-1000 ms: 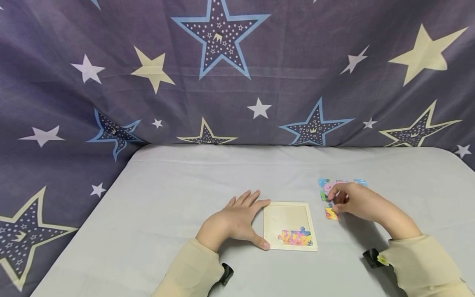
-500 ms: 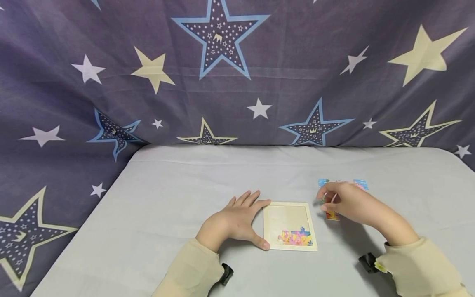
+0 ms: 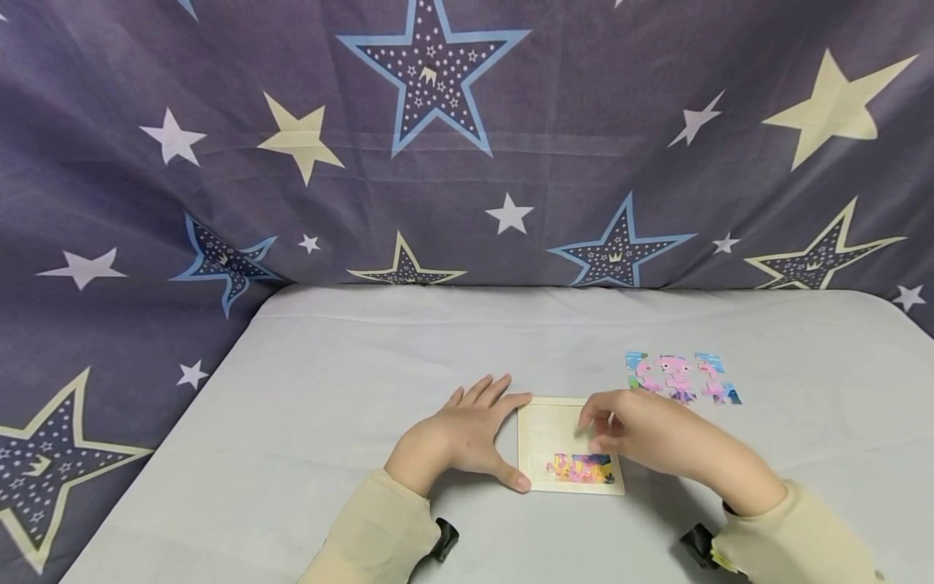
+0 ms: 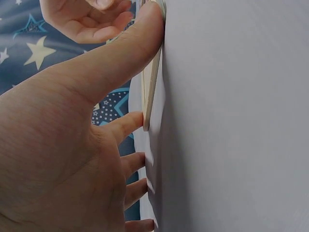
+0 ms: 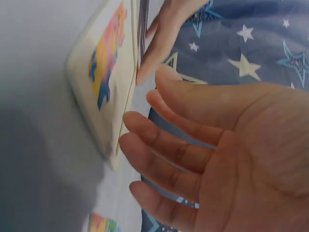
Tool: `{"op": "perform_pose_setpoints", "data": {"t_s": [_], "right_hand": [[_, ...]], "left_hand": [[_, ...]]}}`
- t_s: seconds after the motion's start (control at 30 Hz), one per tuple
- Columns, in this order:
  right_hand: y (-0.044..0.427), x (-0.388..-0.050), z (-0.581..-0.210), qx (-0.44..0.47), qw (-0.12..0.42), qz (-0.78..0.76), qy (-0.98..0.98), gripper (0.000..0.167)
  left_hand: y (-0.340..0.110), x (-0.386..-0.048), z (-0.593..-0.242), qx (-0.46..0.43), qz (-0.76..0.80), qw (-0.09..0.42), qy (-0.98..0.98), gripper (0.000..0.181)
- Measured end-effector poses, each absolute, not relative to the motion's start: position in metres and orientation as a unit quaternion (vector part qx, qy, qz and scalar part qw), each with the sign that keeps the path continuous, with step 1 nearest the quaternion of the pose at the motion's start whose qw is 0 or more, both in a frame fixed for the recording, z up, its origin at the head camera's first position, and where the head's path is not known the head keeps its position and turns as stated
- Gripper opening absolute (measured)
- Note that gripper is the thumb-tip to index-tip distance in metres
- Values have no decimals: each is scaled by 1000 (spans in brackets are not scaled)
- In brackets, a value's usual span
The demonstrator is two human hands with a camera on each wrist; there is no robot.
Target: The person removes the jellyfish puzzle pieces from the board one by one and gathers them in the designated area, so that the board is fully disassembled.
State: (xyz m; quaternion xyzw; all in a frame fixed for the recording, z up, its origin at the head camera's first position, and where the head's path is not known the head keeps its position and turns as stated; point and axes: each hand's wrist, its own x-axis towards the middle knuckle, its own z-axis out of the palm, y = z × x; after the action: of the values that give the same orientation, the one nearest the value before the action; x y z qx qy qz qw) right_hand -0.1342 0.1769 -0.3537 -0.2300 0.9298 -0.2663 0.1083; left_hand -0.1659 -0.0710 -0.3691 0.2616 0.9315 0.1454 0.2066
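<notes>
A shallow cream puzzle tray [image 3: 558, 426] lies flat on the pale cloth. Several joined pieces [image 3: 584, 468] in yellow, pink and blue fill its lower right part. My left hand [image 3: 467, 434] rests at the tray's left edge, fingers spread, thumb by the near corner and index finger by the far one. Over the tray's right side is my right hand [image 3: 642, 430], thumb and fingers bent together; it seems to pinch a puzzle piece, mostly hidden by the fingers. The right wrist view shows the bent fingers [image 5: 159, 164] beside the tray, but no piece clearly.
Several loose puzzle pieces [image 3: 674, 365], pink and blue, lie in a group beyond my right hand. A yellow and green piece [image 5: 100, 224] shows at the bottom of the right wrist view. A dark curtain with stars [image 3: 467, 162] hangs behind the cloth-covered table [image 3: 350, 357].
My right hand has moved left and nearer, from the loose pieces to above the tray, uncovering more of those pieces. The left hand and the tray have stayed in place.
</notes>
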Motion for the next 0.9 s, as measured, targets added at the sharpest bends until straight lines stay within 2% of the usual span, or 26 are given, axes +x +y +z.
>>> {"op": "perform_pose_setpoints", "data": {"t_s": [0.5,0.9], "right_hand": [[159,-126,-365,-278,125,-246,920,26],[158,-123,-370,-294,109,-234,920,33]], "left_hand": [[-72,-167,-375,263,137,198,934,107],[-71,-164,-369,260,139,203,934,108]]}}
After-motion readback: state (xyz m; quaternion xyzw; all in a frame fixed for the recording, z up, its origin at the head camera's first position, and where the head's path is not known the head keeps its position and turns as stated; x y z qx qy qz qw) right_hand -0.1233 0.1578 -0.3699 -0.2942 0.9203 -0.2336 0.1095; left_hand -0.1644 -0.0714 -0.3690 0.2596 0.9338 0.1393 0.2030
